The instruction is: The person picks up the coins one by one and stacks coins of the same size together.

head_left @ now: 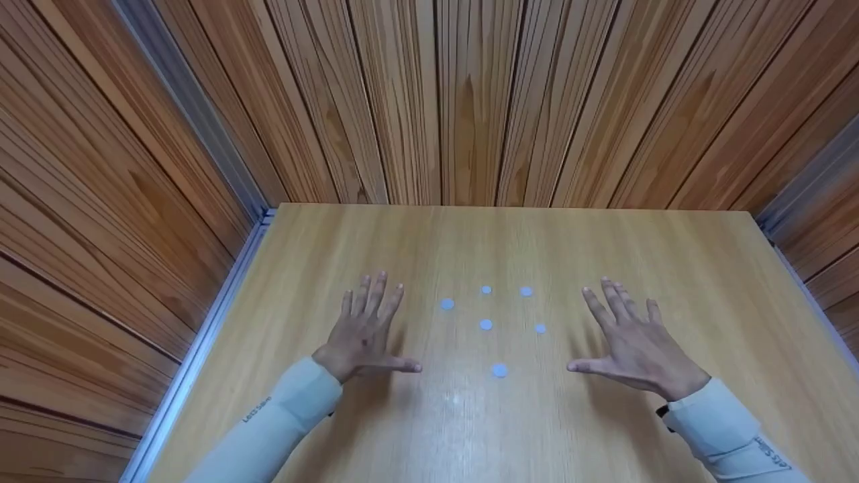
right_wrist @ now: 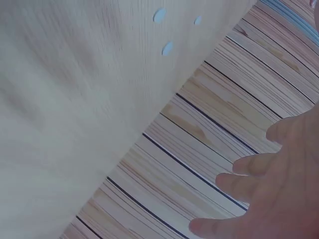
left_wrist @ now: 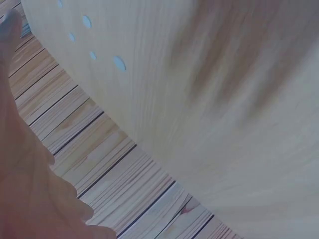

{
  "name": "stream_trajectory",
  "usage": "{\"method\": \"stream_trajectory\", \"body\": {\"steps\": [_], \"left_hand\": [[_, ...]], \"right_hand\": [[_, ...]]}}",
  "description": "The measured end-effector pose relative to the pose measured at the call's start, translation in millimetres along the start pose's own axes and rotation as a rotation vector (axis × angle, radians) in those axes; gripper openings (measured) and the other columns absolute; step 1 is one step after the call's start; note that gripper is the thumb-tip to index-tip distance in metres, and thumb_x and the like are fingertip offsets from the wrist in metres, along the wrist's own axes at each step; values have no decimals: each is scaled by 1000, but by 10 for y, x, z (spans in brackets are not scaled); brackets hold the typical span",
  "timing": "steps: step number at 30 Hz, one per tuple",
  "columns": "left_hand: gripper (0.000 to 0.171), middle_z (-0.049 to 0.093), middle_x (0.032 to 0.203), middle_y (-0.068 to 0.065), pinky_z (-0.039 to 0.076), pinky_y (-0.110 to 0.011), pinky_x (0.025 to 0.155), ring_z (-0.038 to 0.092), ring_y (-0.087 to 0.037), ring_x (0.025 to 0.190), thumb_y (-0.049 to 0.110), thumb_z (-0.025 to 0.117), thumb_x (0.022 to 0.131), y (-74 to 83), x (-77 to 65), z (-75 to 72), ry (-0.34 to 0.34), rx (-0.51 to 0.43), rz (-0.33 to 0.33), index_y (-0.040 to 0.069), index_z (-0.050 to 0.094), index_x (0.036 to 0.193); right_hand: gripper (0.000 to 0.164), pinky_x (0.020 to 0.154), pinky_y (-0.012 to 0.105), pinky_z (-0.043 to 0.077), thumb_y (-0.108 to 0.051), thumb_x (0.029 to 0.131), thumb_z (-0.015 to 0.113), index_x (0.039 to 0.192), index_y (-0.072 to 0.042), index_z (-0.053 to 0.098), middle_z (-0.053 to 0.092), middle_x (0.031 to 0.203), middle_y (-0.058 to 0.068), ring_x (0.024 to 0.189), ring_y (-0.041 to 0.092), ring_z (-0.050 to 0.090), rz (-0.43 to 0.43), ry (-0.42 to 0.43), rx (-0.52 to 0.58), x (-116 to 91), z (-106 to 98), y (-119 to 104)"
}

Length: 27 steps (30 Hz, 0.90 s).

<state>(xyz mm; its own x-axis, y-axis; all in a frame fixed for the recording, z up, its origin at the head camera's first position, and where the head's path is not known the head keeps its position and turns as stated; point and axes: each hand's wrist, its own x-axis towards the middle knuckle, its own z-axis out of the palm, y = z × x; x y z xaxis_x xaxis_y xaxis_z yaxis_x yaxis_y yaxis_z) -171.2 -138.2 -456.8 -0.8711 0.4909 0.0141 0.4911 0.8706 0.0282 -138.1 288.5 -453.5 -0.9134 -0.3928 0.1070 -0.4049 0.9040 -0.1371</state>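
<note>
Several small pale blue discs lie scattered on the wooden table between the two hands. The largest-looking disc [head_left: 499, 370] is closest to the person; another disc [head_left: 447, 304] lies nearest the left fingertips, and a small disc [head_left: 540, 329] is on the right side of the group. Left of them, the left hand [head_left: 366, 335] hovers palm down over its shadow, fingers spread and thumb pointing inward. On the other side, the right hand [head_left: 631, 342] is held likewise with fingers spread. Neither hand holds anything. Both wrist views show the palm side and some discs [left_wrist: 119, 63] [right_wrist: 159, 15].
The light wooden table [head_left: 362, 235] meets a plank wall [head_left: 470, 100] at its far edge. A metal rail [head_left: 194, 376] runs along the left table edge, beside another plank wall [head_left: 87, 268]. Pale sleeves [head_left: 282, 409] cover both forearms.
</note>
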Motion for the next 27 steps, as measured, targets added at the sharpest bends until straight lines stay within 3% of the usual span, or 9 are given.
{"method": "stream_trajectory", "body": {"steps": [4, 9, 14, 17, 20, 27], "left_hand": [[127, 15, 160, -30, 26, -65, 109, 18, -53, 144, 82, 67, 67, 54, 32, 99, 17, -58, 22, 4, 25, 157], [124, 13, 158, -35, 29, -61, 110, 17, -53, 144, 75, 72, 71, 128, 74, 217, 26, -145, 100, -1, 22, 156], [120, 19, 156, -36, 25, -52, 114, 21, -46, 145, 71, 73, 74, 214, 105, 332, 45, -114, 157, -5, 25, 154], [115, 23, 156, -34, 31, -51, 111, 26, -46, 144, 67, 75, 75, 265, 117, 401, 65, -165, 141, -5, 28, 153], [111, 25, 156, -31, 37, -51, 107, 32, -46, 141, 62, 77, 76, 317, 126, 454, 68, -275, 109, -3, 29, 153], [107, 26, 158, -24, 39, -48, 106, 31, -40, 143, 53, 80, 79, 409, 164, 533, 16, -517, 52, 0, 26, 155]], "right_hand": [[111, 101, 77, 21, -73, 78, 66, 152, 2, 35, 23, 157, 33, 139, 53, 30, -23, -1, -9, 15, 90, -16], [111, 101, 74, 25, -73, 77, 67, 151, 3, 35, 26, 156, 32, 138, 51, 33, -44, 9, 12, 38, 215, -31], [111, 100, 70, 31, -71, 77, 69, 151, 4, 35, 29, 155, 31, 136, 49, 38, -73, 34, 55, 42, 347, -53], [109, 100, 68, 33, -67, 78, 72, 151, 4, 34, 31, 154, 31, 134, 49, 40, -78, 35, 108, 47, 406, -81], [107, 99, 67, 35, -61, 78, 76, 152, 4, 33, 35, 153, 29, 132, 48, 41, -72, 27, 173, 53, 457, -117], [102, 99, 59, 41, -45, 77, 85, 151, 3, 35, 44, 146, 22, 128, 40, 45, -45, -5, 327, 59, 572, -185]]}}
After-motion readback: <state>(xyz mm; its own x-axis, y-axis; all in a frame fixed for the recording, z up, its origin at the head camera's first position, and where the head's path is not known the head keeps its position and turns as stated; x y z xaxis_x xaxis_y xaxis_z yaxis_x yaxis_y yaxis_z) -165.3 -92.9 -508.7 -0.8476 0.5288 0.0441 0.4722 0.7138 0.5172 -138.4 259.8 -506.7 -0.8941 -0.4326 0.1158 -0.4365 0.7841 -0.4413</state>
